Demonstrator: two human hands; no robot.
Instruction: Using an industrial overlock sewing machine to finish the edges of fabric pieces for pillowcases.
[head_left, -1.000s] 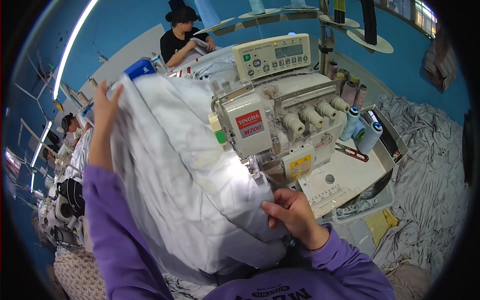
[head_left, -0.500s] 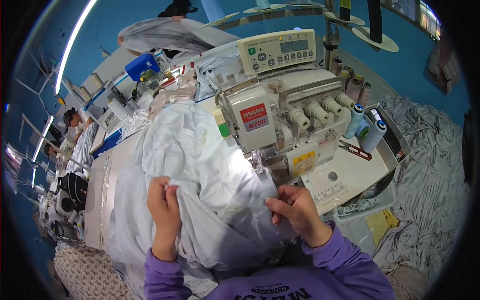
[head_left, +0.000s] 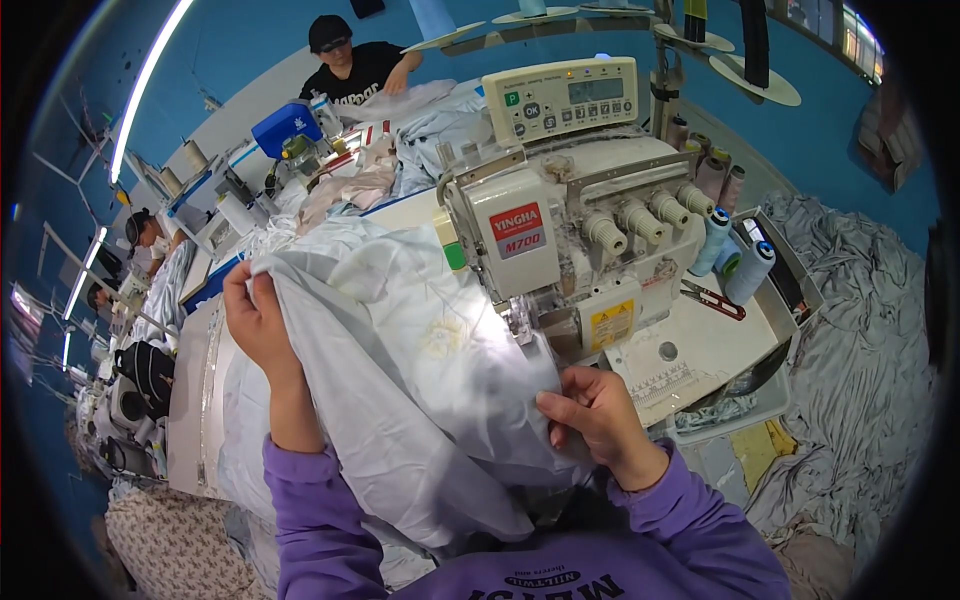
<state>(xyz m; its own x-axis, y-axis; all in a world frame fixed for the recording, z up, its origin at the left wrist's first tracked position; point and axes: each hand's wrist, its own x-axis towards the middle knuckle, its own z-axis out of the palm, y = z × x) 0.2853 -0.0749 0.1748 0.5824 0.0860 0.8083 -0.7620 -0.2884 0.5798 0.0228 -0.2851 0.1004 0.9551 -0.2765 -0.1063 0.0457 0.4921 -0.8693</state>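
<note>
We've got a pale grey-white cloth (head_left: 425, 385), rumpled, spread left of the sewing machine (head_left: 600, 195), faint yellowish mark (head_left: 443, 338) on its upper middle. Our left hand (head_left: 258, 318) holds up a flap (head_left: 390, 435) at left; our right hand (head_left: 598, 420) pinches the right edge.

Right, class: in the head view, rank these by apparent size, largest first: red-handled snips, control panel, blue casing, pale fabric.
1. Pale fabric
2. Control panel
3. Blue casing
4. Red-handled snips
</note>
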